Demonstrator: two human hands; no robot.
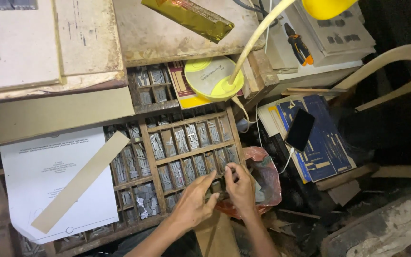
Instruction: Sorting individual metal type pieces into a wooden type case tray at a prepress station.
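A wooden type case (pixel 154 164) with many small compartments holds several grey metal type pieces (pixel 179 143). My left hand (pixel 193 202) reaches over the lower right compartments with its fingers spread and pointing up-right. Beside it my right hand (pixel 239 185) hovers at the case's right edge, fingertips pinched together near a small compartment. Whether a type piece sits between those fingers I cannot tell. The two hands nearly touch.
A white printed sheet (pixel 48 176) with a cardboard strip (pixel 79 183) lies on the case's left. A yellow desk lamp base (pixel 210 78) stands behind it. A red plastic bag (pixel 267 176), blue booklets (pixel 324 143) with a black phone (pixel 300 129), orange pliers (pixel 298 45) and boards surround the case.
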